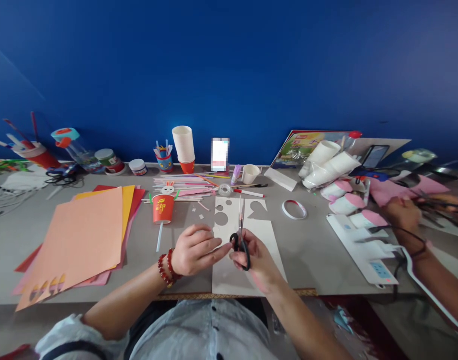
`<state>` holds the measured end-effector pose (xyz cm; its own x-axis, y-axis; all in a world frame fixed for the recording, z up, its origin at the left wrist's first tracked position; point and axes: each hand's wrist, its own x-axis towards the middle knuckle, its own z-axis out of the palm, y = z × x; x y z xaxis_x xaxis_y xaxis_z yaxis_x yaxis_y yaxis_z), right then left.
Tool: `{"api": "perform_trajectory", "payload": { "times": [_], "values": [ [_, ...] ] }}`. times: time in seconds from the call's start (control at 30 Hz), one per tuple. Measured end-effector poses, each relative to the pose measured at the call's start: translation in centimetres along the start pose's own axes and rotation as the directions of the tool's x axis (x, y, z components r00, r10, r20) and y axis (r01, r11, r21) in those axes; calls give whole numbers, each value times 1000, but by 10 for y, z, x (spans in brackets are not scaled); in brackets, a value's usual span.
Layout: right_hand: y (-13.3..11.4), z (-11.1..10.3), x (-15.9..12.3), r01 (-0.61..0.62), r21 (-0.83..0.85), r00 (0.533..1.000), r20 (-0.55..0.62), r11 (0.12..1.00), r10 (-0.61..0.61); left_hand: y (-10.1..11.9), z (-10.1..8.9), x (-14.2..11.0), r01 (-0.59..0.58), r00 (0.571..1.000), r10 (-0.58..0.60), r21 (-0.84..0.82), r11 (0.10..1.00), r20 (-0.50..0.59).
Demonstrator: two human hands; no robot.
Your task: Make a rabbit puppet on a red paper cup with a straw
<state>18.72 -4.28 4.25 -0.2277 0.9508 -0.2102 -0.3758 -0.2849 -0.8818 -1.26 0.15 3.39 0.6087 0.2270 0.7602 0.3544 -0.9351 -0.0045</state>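
My right hand (257, 257) is closed around the black handles of a pair of scissors (245, 252), whose blades point away from me over a white sheet of paper (229, 280). The sheet has round and curved holes cut from its far part. My left hand (198, 249), with a red bead bracelet at the wrist, hovers over the sheet's left edge. Its fingers are loosely stretched toward the scissors, the fingertips close to the handle loops; its thumb is mostly hidden. A red paper cup figure (163, 208) with a rabbit head stands left of my hands.
Coloured paper sheets (82, 235) lie at left. Straws (187, 185), a tape roll (225, 190) and a red marker (248, 193) lie behind the sheet. A white ring (294, 210) and power strip (364, 250) are at right. Another person's hands (403, 217) work at far right.
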Motion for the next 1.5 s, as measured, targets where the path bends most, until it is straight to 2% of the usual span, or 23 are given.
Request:
{"api": "perform_trajectory", "payload": {
  "times": [0.1,0.2,0.27,0.53,0.77,0.87,0.97,1.1,1.2,1.33,1.5],
  "values": [
    [2,1,3,31,22,999,-42,999,-30,4,-1,0,161,987,-158,-143,976,33],
    [2,0,5,61,-22,996,-65,998,-62,14,-5,5,372,928,-357,-367,853,110],
    [2,0,5,79,-33,994,-79,996,-81,21,-7,9,425,903,-402,-442,790,151],
    [2,3,3,155,-57,980,-120,986,-161,36,8,14,478,850,-526,-475,739,36],
    [1,4,6,150,-85,978,-134,985,-160,40,15,10,485,835,-550,-478,732,5],
    [2,0,3,140,-94,978,-145,986,-153,40,14,11,546,777,-630,-496,675,-2],
    [7,-7,-5,65,-86,995,-64,994,-70,38,13,12,597,707,-707,-523,609,-16],
    [17,-15,-20,-58,-106,996,62,993,65,37,15,15,586,672,-740,-595,550,-22],
    [21,-17,-27,-116,-120,987,98,986,128,37,20,14,578,655,-755,-621,529,-33],
    [20,-18,-28,-136,-114,983,107,984,148,39,24,13,593,645,-764,-615,520,-24],
    [16,-17,-25,-127,-109,984,113,986,140,40,23,13,598,676,-732,-519,611,-83]
  ]
}}
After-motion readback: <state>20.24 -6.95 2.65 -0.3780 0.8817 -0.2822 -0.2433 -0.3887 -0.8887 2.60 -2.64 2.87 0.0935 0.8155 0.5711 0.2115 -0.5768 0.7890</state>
